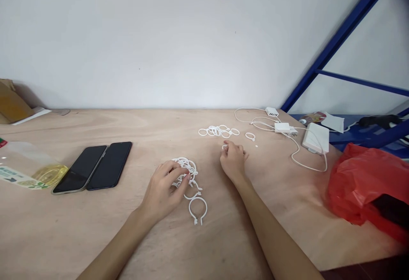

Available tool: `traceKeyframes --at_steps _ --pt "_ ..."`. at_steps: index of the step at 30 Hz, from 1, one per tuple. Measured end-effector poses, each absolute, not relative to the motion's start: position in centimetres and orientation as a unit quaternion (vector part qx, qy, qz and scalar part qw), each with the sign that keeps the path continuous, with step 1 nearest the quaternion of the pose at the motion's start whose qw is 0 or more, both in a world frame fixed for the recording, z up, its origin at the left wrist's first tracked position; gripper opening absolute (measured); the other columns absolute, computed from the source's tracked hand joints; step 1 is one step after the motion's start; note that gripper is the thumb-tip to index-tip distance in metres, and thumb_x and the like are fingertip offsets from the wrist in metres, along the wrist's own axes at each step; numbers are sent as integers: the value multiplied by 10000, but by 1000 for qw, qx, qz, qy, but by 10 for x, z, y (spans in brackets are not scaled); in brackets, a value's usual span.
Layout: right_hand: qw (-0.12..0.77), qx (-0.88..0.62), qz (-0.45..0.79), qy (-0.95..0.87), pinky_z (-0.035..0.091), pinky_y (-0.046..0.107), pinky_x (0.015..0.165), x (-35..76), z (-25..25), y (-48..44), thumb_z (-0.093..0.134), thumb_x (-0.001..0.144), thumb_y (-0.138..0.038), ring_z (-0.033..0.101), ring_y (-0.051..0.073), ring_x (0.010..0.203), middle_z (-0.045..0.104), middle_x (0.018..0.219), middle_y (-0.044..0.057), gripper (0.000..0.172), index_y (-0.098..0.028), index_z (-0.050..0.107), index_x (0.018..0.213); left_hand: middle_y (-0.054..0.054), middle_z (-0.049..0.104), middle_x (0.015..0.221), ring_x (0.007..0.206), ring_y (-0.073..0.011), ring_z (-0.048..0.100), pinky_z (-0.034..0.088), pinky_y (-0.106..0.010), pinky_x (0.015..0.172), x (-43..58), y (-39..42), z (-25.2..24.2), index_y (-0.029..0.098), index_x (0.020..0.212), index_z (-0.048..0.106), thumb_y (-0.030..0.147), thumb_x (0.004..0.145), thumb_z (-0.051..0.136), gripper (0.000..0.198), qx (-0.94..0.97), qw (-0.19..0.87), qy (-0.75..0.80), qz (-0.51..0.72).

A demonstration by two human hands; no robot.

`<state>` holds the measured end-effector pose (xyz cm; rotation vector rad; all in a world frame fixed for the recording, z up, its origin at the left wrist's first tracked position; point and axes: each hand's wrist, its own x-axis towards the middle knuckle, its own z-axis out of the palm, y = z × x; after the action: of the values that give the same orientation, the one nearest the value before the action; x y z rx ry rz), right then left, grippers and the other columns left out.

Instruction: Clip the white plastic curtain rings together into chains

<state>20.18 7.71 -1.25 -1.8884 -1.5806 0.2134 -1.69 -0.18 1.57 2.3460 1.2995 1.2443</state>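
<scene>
White rings (191, 167) sat under half-curled left hand (168, 186), hold unclear; right hand (234, 160) pinched one ring (224, 147); light touch seemed best.

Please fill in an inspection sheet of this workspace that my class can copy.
Surface: wooden table, visible grain.
Job's things: white rings in a near pile and a far pile; a lone ring right of the far pile; an open ring at the near pile's front.
Clutter: two phones side by side; bottle with yellow liquid, at left; red bag at right.
Grips: left grip over the near pile, fingers among the rings; right grip at a ring, hold unclear.
Cables: white cable curving around the chargers, back right.
Surroundings: pale wall behind; blue frame at right.
</scene>
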Motion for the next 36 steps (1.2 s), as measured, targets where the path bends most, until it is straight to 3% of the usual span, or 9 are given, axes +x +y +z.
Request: traceKeyframes --at_steps 4,7,12,16,19,22,28,32,36 --pt "502 -572 299 -576 396 343 789 184 -6 72 498 816 -282 524 196 819 616 881 41 311 -191 569 1104 -61 639 837 813 -178 583 468 -320 735 -17 -1 16 191 881 660 196 874 513 147 783 101 443 424" --pt "558 -467 472 -498 387 274 668 169 5 61 621 755 -333 519 150 726 593 792 -4 321 -204 591 1049 -67 643 843 818 -177 580 466 -321 739 -17 -1 16 187 889 652 199 889 493 160 783 107 444 422" --pt "517 -358 680 -376 310 225 506 151 23 41 746 656 -266 472 96 603 599 747 -23 323 -219 631 954 -72 657 878 839 -183 588 470 -332 760 -17 -1 15 190 907 658 190 894 492 167 784 113 442 422" --pt "466 -257 792 -299 383 223 508 144 27 31 739 644 -213 462 90 569 567 691 -32 310 -211 627 933 -76 665 960 909 -191 597 471 -338 809 -17 -1 15 204 975 662 187 899 484 194 784 124 434 425" --pt "438 -240 812 -301 407 227 474 141 25 28 696 709 -315 472 100 547 531 642 -33 209 -199 614 862 -77 661 944 902 -188 600 473 -323 805 -17 -1 15 198 967 666 197 908 472 203 773 141 439 435" --pt "425 -279 792 -337 391 215 437 138 22 25 656 765 -425 487 107 531 499 593 -35 240 -194 594 777 -69 651 889 851 -177 602 478 -299 770 -16 -2 16 181 933 663 197 903 480 186 755 160 442 457" --pt "422 -300 760 -393 436 237 549 135 25 23 689 744 -435 490 105 590 547 643 -12 278 -172 607 706 -50 619 841 787 -149 572 460 -264 708 -15 -2 18 174 916 645 191 909 473 173 737 186 449 471" --pt "464 -306 727 -403 379 217 571 131 25 21 687 748 -455 471 94 602 539 625 -21 308 -168 602 677 -41 614 852 749 -141 538 430 -261 662 -15 -4 19 185 942 629 215 898 496 143 723 189 460 479" --pt "484 -301 719 -398 345 222 569 127 22 19 692 746 -456 448 90 589 534 628 -33 306 -179 584 674 -17 575 799 677 -131 474 397 -260 634 -14 -6 22 193 854 591 254 876 537 84 717 195 474 472"
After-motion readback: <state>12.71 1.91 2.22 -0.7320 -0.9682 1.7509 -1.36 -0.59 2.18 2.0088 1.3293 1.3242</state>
